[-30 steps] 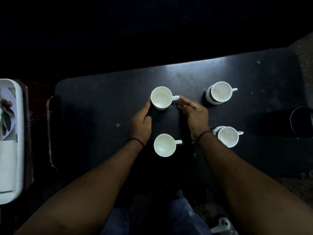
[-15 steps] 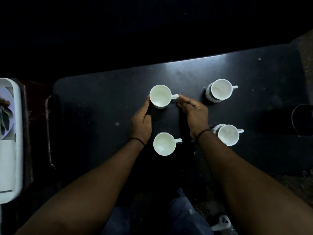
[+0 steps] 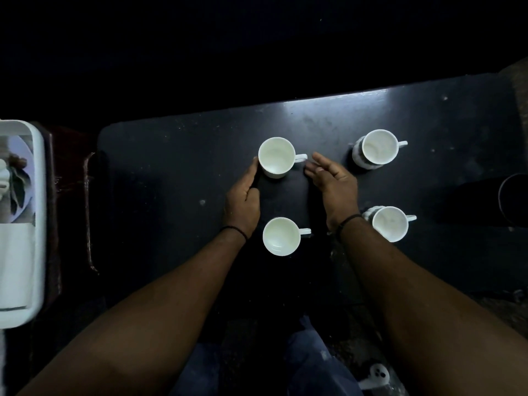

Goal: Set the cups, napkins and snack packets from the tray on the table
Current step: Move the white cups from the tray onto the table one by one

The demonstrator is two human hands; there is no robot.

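A: What's at nine o'clock?
B: A white tray (image 3: 38, 224), off the dark table (image 3: 171, 167).
A: And the hands?
B: The left hand (image 3: 243, 200) touches the far-left cup (image 3: 276, 157) with loose fingers, not clasping it. The right hand (image 3: 335, 185) is spread, holding nothing, beside its handle.
A: Other cups?
B: The near-left cup (image 3: 281, 236) at six, two at three o'clock.

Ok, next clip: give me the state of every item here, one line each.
Far-left cup: upright, empty, left hand touching.
Near-left cup: upright, empty, free.
Far-right cup: upright, empty.
Near-right cup: upright, empty.
Left hand: against cup side.
Right hand: open, beside handle.
Tray: holds napkins.
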